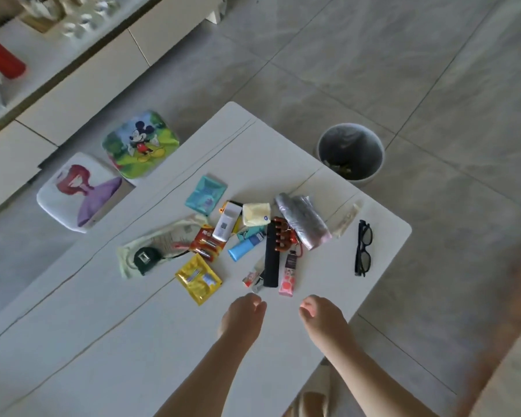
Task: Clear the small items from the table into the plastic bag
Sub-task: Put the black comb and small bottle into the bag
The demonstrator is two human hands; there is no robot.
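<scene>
Both hands, left hand (pixel 243 314) and right hand (pixel 321 316), hover with loosely curled, empty grips; the yellow sachet (pixel 198 278) near the tabletop's (pixel 103 341) middle looks light, slippery; pinch its edge.

two bare forearms, no sleeves, grips (pixel 242 316) (pixel 321 316) ringless

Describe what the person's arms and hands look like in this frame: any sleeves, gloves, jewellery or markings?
Both forearms are bare as far as the frame shows, with no sleeves in view. The left hand and right hand wear no gloves, and no rings, watch or bracelets show. No markings are visible. The image is slightly blurred, so fine details cannot be ruled out.
</scene>
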